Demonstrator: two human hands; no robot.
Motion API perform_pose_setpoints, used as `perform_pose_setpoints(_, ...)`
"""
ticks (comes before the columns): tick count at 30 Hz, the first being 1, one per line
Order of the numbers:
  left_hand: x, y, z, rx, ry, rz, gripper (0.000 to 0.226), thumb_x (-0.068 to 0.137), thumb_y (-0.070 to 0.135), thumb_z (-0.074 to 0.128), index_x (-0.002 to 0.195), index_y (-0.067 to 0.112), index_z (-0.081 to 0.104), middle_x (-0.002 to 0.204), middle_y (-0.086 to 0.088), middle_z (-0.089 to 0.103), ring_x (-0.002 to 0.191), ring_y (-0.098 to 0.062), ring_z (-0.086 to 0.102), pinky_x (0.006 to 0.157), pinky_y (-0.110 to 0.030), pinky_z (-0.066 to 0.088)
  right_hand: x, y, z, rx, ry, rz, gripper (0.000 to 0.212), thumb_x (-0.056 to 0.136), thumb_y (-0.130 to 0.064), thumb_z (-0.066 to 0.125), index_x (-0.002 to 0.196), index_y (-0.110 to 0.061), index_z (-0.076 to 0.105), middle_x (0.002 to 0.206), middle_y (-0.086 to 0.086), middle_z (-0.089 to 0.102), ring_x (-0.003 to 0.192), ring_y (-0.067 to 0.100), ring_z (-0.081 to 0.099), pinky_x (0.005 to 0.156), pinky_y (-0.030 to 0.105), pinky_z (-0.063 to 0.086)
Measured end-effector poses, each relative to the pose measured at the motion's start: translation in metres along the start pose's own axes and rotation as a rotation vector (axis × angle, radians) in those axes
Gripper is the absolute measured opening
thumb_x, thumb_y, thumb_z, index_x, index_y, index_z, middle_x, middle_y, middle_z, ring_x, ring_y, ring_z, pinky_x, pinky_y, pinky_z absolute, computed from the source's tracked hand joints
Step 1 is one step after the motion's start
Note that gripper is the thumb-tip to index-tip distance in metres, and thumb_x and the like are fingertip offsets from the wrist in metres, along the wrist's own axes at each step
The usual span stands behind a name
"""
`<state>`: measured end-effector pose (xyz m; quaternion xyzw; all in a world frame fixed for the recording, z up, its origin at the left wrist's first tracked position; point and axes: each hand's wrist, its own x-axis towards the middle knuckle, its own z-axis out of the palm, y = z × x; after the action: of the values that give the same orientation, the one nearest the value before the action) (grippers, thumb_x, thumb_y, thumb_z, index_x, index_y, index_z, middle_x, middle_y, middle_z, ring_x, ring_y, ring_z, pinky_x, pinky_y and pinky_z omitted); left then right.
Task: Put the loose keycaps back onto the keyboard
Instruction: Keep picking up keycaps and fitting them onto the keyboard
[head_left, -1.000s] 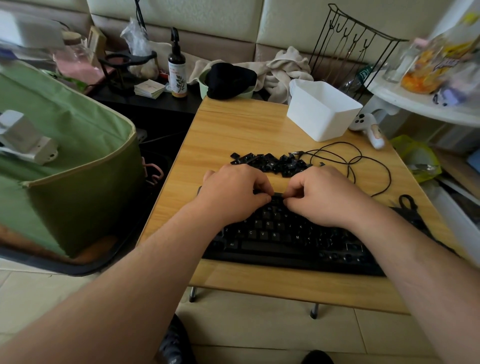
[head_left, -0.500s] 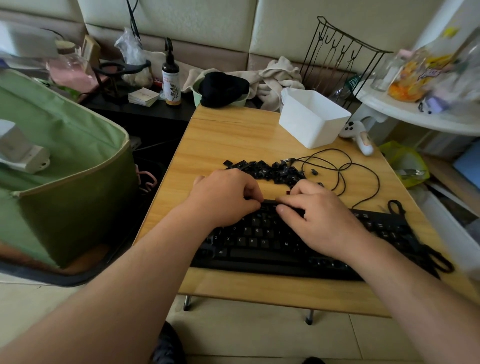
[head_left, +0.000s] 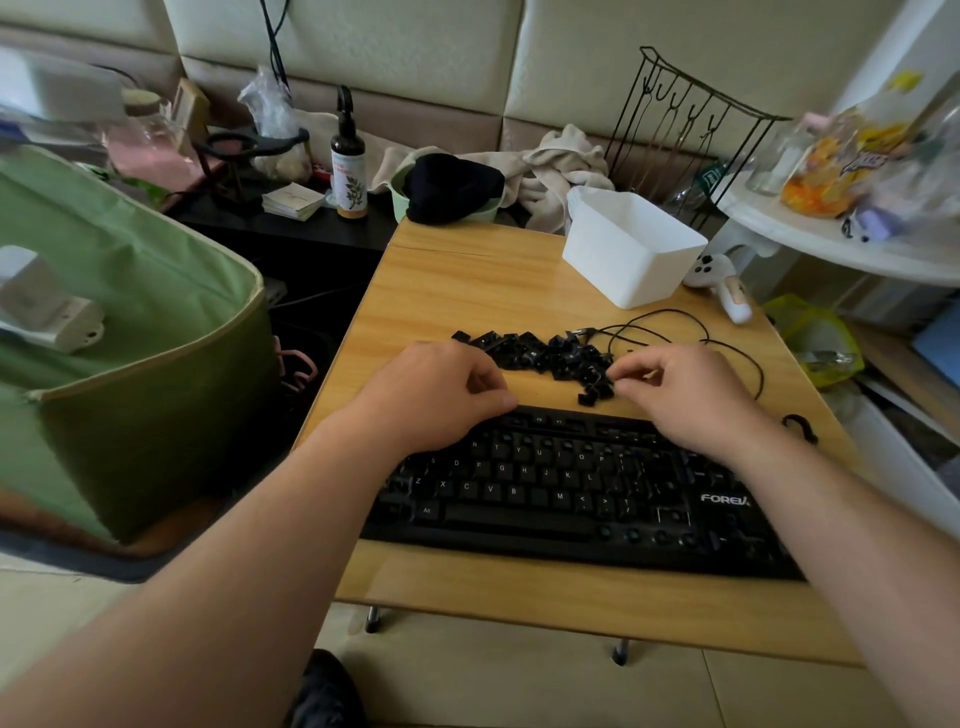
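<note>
Black keycaps (head_left: 545, 354) lie in a loose heap on the wooden table (head_left: 467, 291), just beyond the far edge of the black keyboard (head_left: 576, 488), which sits near the table's front edge with its cable (head_left: 691, 332) looping off to the right of the heap. From the head view, the right hand (head_left: 685, 389) reaches into the right end of the pile, its thumb and forefinger drawn close together at a cap; whether a cap is actually pinched there is too small to tell. The left hand (head_left: 436, 395) rests over the keyboard's upper left corner, fingers curled under, and nothing can be seen held in it. Many letter keys are seated, while the right-hand section shows bare sockets, so the job looks well under way but far from finished. The step in hand appears to be picking the next cap; the next move calls for reading its legend, finding the matching empty socket, and pressing it straight down. A white plastic bin (head_left: 631, 249) stands at the far right of the table, with a game controller (head_left: 719, 283) just beside it. Compared with half a second ago, both hands have left the top row where they met: the right has moved up to the heap, and the left has drawn back to the left.
</note>
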<state>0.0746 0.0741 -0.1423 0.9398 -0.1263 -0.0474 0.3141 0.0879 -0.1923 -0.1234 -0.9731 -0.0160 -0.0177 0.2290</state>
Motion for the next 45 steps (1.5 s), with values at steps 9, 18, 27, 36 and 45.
perform_pose_setpoints(9, 0.000, 0.004, 0.002, -0.016, 0.129, 0.038, 0.017, 0.099, 0.046, 0.063, 0.108, 0.037, 0.074, 0.106, 0.019, 0.069, 0.099, -0.004, 0.060, 0.079, -0.026, 0.049, 0.008, -0.027, 0.018, -0.282, -0.125, -0.089, 0.008, 0.095, -0.029, 0.072, 0.099, -0.035, 0.077, 0.088, -0.016, 0.060, 0.090, 0.014, 0.058, 0.075, 0.027, 0.039)
perform_pose_setpoints(18, -0.005, 0.025, 0.006, -0.544, 0.181, 0.133, 0.026, 0.087, 0.029, 0.083, 0.107, 0.041, 0.072, 0.092, 0.019, 0.075, 0.093, -0.004, 0.067, 0.090, -0.035, 0.058, -0.018, -0.051, 0.016, 1.269, -0.356, 0.105, 0.013, 0.089, -0.012, 0.063, 0.089, -0.020, 0.073, 0.081, 0.000, 0.066, 0.071, 0.013, 0.056, 0.065, 0.027, 0.041)
perform_pose_setpoints(27, -0.010, 0.027, 0.005, -0.705, 0.202, 0.196, 0.032, 0.080, 0.020, 0.090, 0.106, 0.027, 0.073, 0.095, 0.010, 0.078, 0.093, -0.014, 0.070, 0.084, -0.021, 0.055, -0.024, -0.053, 0.012, 1.363, -0.407, 0.122, 0.015, 0.087, -0.013, 0.063, 0.086, -0.022, 0.075, 0.086, 0.002, 0.068, 0.074, 0.016, 0.059, 0.069, 0.029, 0.043)
perform_pose_setpoints(36, -0.010, 0.029, 0.004, -0.733, 0.202, 0.255, 0.028, 0.084, 0.014, 0.086, 0.107, 0.027, 0.075, 0.095, 0.004, 0.075, 0.089, -0.017, 0.069, 0.078, -0.021, 0.054, -0.025, -0.053, 0.008, 1.322, -0.409, 0.127, 0.016, 0.087, -0.014, 0.062, 0.090, -0.020, 0.077, 0.084, 0.004, 0.069, 0.070, 0.015, 0.059, 0.067, 0.029, 0.042)
perform_pose_setpoints(45, -0.007, 0.028, 0.007, -0.657, 0.244, 0.232, 0.017, 0.087, 0.020, 0.084, 0.100, 0.028, 0.079, 0.089, 0.009, 0.077, 0.084, -0.014, 0.072, 0.080, -0.032, 0.061, -0.017, -0.063, -0.007, 0.692, -0.132, -0.089, 0.016, 0.098, -0.008, 0.067, 0.088, -0.019, 0.073, 0.069, 0.001, 0.074, 0.062, 0.010, 0.064, 0.063, 0.028, 0.051)
